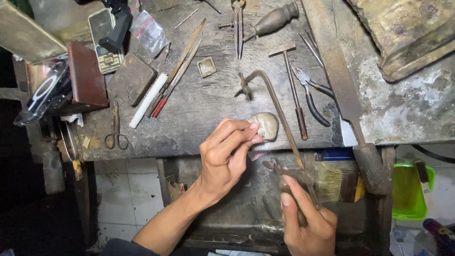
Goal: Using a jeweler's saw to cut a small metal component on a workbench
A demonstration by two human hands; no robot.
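From the head camera: the left hand (226, 154) pinches its fingertips narrowly against a pale rounded lump (266, 125) at the workbench (208, 102) edge. The right hand (308, 223), at five o'clock from it, grips a saw frame (277, 111) handle. Pliers (310, 92) lie at two o'clock, a hammer (291, 80) beside them.

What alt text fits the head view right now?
A person's left hand pinches a small piece against a rounded bench peg at the edge of a worn wooden workbench, while the right hand grips a jeweller's saw frame. A hammer, pliers and scissors lie on the bench.
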